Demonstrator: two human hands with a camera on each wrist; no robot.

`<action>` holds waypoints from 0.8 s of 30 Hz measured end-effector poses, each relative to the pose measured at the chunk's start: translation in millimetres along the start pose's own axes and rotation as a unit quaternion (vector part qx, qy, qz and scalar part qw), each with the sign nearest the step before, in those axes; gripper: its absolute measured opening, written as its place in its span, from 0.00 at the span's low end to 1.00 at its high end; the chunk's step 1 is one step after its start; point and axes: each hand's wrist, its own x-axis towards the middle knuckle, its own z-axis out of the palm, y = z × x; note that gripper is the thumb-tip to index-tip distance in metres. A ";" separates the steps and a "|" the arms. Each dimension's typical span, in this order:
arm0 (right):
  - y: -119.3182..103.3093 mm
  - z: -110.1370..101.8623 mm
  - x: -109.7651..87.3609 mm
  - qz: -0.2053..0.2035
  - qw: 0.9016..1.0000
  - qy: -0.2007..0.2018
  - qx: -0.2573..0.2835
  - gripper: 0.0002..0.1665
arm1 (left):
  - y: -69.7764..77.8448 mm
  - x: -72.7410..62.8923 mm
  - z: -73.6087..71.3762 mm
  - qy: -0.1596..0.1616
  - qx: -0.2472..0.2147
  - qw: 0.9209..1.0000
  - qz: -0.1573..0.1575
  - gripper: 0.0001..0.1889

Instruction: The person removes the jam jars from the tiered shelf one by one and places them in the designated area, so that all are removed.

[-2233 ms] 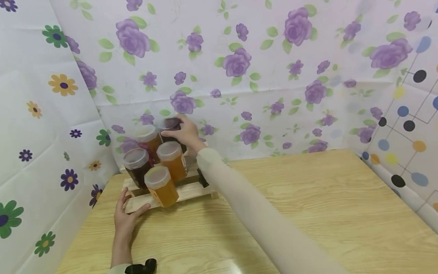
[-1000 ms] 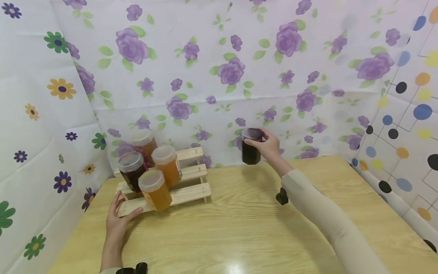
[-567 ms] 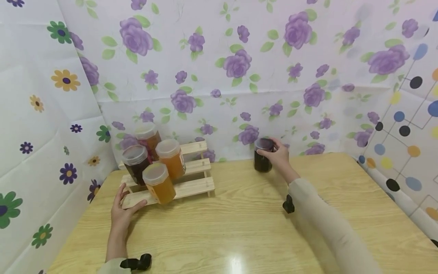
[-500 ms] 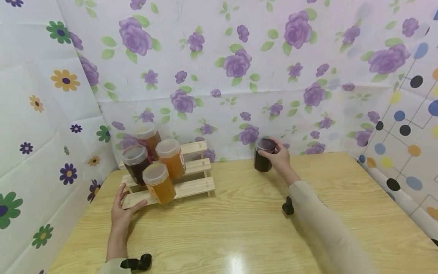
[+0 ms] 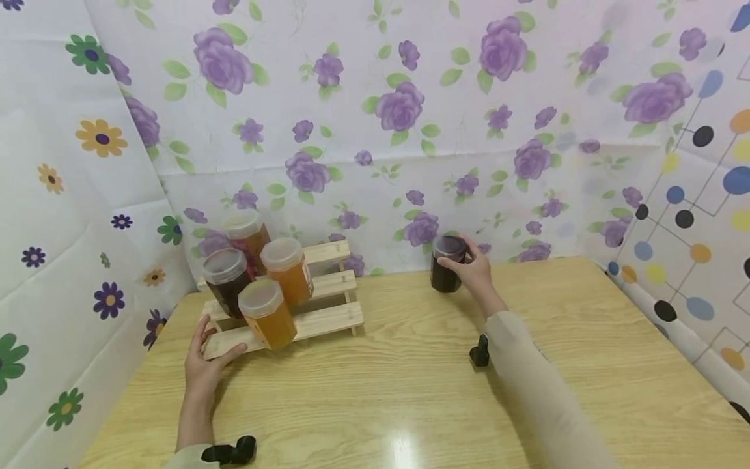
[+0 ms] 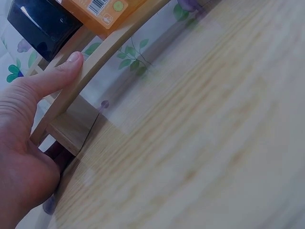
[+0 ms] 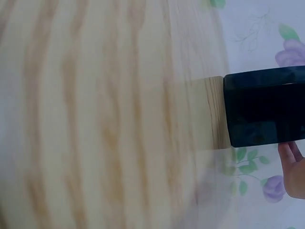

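My right hand grips a dark jar by its upper part, thumb in front and fingers behind. The jar is upright at the table's back edge; in the right wrist view its base meets the wood. My left hand holds the left end of a stepped wooden rack. In the left wrist view its thumb lies along the front slat, with the other fingers mostly hidden. On the rack's left half stand a front amber jar, an orange jar, another dark jar and a reddish-brown jar.
The wood-grain table extends in front of and right of the rack. A floral cloth hangs behind it, with patterned sheets on both sides. Black wrist cameras sit on both forearms.
My right hand has lifted the dark jar off the back right of the jar group, carried it rightward and lowered it onto the table's back edge. The left hand stays on the rack.
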 end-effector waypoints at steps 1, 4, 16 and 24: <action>0.7 0.5 0.1 -0.002 1.000 0.001 0.002 0.55 | -0.2 0.0 0.3 0.001 -0.002 1.000 0.003 0.53; 2.8 -0.3 -0.1 -0.007 1.000 -0.001 0.005 0.55 | -0.8 -0.1 1.9 0.004 -0.008 1.000 0.010 0.52; 4.4 -0.8 -0.4 -0.029 0.999 -0.010 -0.024 0.56 | -0.3 -0.8 2.4 0.006 -0.014 1.000 0.011 0.53; -3.5 -11.7 -0.6 -0.041 0.996 -0.072 -0.040 0.57 | -1.1 -0.8 1.6 0.009 -0.024 0.999 0.020 0.52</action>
